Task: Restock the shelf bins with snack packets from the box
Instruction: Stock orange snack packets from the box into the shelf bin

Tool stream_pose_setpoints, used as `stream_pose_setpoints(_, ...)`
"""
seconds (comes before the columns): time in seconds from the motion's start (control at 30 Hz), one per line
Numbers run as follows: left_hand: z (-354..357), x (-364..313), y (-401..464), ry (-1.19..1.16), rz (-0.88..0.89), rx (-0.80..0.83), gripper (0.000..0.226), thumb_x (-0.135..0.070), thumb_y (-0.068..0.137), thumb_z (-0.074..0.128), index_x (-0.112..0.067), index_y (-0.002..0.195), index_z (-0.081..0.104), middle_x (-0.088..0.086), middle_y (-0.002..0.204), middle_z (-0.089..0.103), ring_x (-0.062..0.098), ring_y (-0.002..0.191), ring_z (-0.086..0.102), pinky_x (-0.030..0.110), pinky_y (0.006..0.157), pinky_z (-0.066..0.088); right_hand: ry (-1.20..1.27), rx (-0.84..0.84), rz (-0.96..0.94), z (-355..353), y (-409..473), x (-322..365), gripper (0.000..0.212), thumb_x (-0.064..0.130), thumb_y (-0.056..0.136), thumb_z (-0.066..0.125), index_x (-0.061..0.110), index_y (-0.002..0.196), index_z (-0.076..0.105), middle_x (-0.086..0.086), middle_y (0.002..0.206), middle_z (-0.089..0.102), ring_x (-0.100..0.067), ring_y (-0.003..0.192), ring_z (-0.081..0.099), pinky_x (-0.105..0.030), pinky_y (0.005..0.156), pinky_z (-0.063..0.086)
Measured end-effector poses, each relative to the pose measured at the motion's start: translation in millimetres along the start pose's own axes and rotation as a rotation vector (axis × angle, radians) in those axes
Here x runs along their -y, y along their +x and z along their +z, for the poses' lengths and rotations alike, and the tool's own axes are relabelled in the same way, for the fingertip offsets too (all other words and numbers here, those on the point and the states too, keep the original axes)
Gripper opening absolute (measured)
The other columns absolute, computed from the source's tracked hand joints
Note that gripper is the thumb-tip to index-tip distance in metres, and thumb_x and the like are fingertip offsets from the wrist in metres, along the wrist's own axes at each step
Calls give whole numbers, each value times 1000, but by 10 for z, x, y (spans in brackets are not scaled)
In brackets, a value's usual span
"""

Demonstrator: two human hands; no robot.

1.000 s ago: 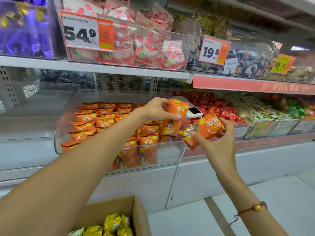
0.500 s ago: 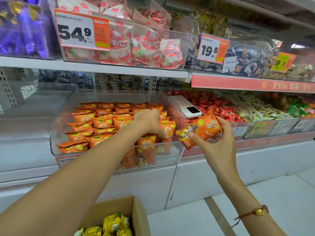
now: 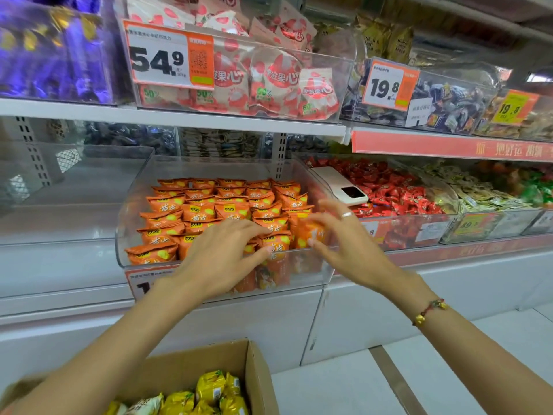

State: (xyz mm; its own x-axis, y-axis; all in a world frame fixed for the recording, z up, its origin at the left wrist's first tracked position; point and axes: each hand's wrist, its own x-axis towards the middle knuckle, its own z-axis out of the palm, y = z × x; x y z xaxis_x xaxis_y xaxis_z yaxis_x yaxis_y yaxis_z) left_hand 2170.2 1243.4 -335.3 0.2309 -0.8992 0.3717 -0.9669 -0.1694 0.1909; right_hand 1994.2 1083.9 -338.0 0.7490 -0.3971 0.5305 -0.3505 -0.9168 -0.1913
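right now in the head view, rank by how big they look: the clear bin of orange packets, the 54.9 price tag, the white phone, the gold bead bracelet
1. clear bin of orange packets
2. 54.9 price tag
3. white phone, partly behind the bin wall
4. gold bead bracelet, smallest, though nearer the camera

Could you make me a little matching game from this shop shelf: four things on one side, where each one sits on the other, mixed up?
Things:
1. orange packets
2. yellow packets
3. white phone
4. 54.9 price tag

Places:
A. in the cardboard box near the floor
B. on the front of the upper bin of pink-and-white packets
C. in the clear bin under both hands
D. on the divider beside the red sweets

Pairs: 1-C, 2-A, 3-D, 4-B
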Motion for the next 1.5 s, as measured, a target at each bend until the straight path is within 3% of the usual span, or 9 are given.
stream_pose_setpoints(0.1, 54, -13, -19, 4, 0, -44, 43, -52, 96, 42, -35, 134, 52, -13, 134, 55, 13, 125, 47, 33, 99, 37, -184, -17, -66, 200, -232, 26, 42, 35, 97, 37, 18, 130, 56, -1, 126, 56, -19, 123, 42, -42, 107, 36)
stream_pose_setpoints(0.27, 88, -6, 13, -12, -29, -57, 39, -49, 97, 43, -36, 132, 54, -12, 131, 57, 13, 123, 49, 33, 99, 38, -211, 59, -5, 291, -338, 64, 50, 47, 97, 31, 16, 128, 56, 1, 122, 61, -20, 123, 48, -31, 108, 28)
stream_pose_setpoints(0.47, 85, -5, 95, 5, -82, -115, 45, -48, 99, 39, -32, 140, 45, -9, 146, 43, 14, 135, 36, 36, 107, 33, -255, 29, -25, 99, 25, 156, 50, 42, 96, 24, 16, 95, 66, 1, 95, 66, -22, 105, 54, -36, 86, 40)
stream_pose_setpoints(0.63, 124, -51, 410, 140, -306, 211, 63, -61, 97, 16, -33, 154, 10, 1, 163, 4, 28, 149, -2, 49, 118, 3, 9, 232, 205, 305, 511, 133, 51, 41, 103, 30, 19, 149, 32, -7, 157, 24, -20, 146, 16, -35, 117, 15)
stream_pose_setpoints(0.77, 141, -8, 447, 176, -302, 334, 62, -62, 97, 9, -37, 153, 7, 1, 163, -3, 28, 149, -8, 50, 118, 2, -113, 508, 226, 387, 606, 57, 60, 49, 102, 16, 19, 153, 14, -4, 161, 7, -16, 149, 1, -37, 120, 3)
stream_pose_setpoints(0.93, 162, 52, 440, 203, -256, 347, 60, -61, 97, 7, -39, 153, 3, -1, 162, -6, 25, 149, -9, 48, 118, 4, -135, 508, 232, 401, 599, 19, 59, 47, 102, 13, 19, 154, 11, -2, 162, 5, -15, 149, -1, -35, 119, 0)
stream_pose_setpoints(1.17, 136, 34, 336, 148, -214, 159, 58, -60, 98, 19, -35, 150, 25, -2, 161, 16, 22, 148, 11, 43, 117, 13, -121, 561, 228, 295, 644, 100, 52, 41, 104, 12, 21, 150, 26, -2, 159, 19, -17, 148, 9, -39, 118, 3)
stream_pose_setpoints(1.3, -56, 83, 3, 150, -136, -63, 53, -55, 98, 30, -30, 144, 40, -7, 151, 39, 16, 140, 31, 37, 114, 22, -141, 200, 164, 178, 594, 304, 40, 37, 100, 37, 15, 132, 49, -8, 132, 54, -26, 127, 45, -38, 101, 34)
stream_pose_setpoints(1.5, -298, 367, -933, 22, -154, -465, 33, -41, 88, 46, -29, 111, 66, -13, 110, 65, 8, 103, 54, 28, 73, 47, 81, 74, -164, 84, 3, 1087, 31, 34, 93, 54, 28, 124, 55, 11, 119, 59, -11, 110, 52, -28, 84, 44)
